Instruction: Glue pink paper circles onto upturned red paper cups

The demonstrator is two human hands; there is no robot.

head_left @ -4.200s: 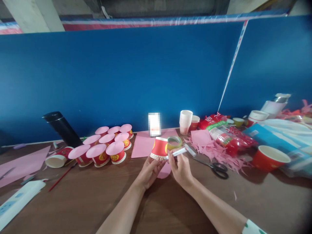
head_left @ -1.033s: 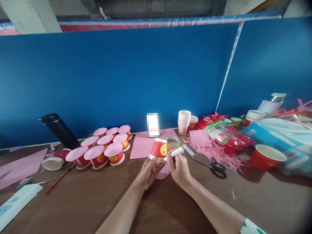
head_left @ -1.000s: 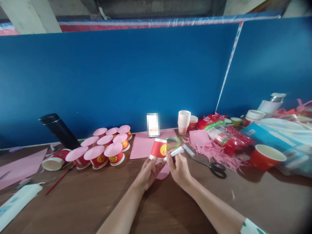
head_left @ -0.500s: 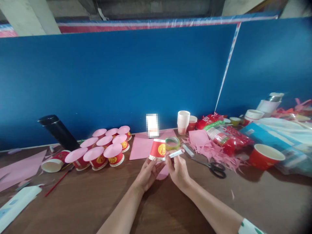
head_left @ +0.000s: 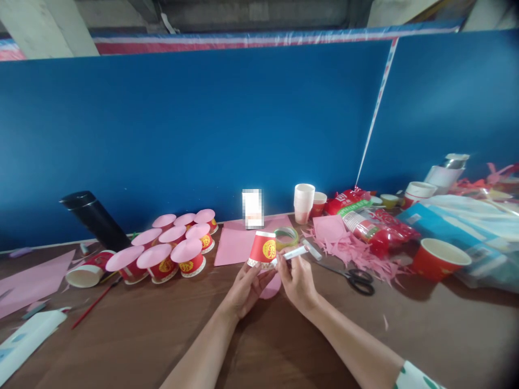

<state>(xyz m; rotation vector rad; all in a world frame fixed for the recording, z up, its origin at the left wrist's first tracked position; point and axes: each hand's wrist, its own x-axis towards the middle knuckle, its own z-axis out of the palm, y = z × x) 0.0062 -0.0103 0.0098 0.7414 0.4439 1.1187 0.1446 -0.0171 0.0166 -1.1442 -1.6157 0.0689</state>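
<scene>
My left hand (head_left: 245,289) grips a red paper cup (head_left: 263,247) with a gold emblem, turned upside down, its white base on top and its patterned rim below. My right hand (head_left: 300,283) is closed round a white marker pen (head_left: 292,254), whose tip end is at the cup's rim near the left fingers. Beneath the hands a pink paper circle (head_left: 271,287) lies partly hidden on the table. Just behind the cup are a roll of tape (head_left: 286,237) and a short white tube (head_left: 313,249).
To the left stand several upturned cups topped with pink discs (head_left: 154,256), a black flask (head_left: 94,219) and a tipped cup (head_left: 90,270). Scissors (head_left: 359,281), pink paper strips (head_left: 357,251), a red packet (head_left: 377,221) and an orange-red cup (head_left: 440,259) lie right. A blue partition (head_left: 227,124) rises behind.
The pen has shifted slightly and tilts a little more upward at its far end. My left hand still grips the cup in nearly the same place. The view has moved very slightly.
</scene>
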